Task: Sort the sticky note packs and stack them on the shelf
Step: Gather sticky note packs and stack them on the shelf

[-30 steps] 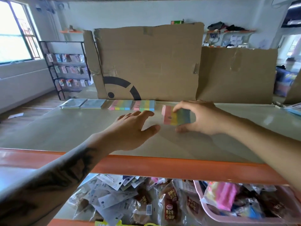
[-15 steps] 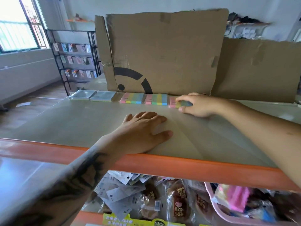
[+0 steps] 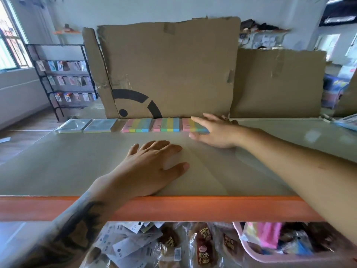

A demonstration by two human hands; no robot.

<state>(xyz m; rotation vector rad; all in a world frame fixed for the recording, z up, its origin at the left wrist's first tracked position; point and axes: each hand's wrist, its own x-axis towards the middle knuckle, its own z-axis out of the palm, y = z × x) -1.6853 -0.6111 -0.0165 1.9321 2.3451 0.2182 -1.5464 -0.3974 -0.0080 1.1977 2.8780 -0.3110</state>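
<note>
Head view: right hand (image 3: 216, 132) fingers (image 3: 201, 120) straight on striped pack (image 3: 190, 125).

Behind the smooth, faintly glossy shelf (image 3: 77, 163) stands matt, creased brown cardboard (image 3: 170, 70); below it lie shiny plastic snack wrappers (image 3: 202, 248).

Bare forearms, no sleeves; dark tattoo along the left forearm (image 3: 77, 229).
</note>
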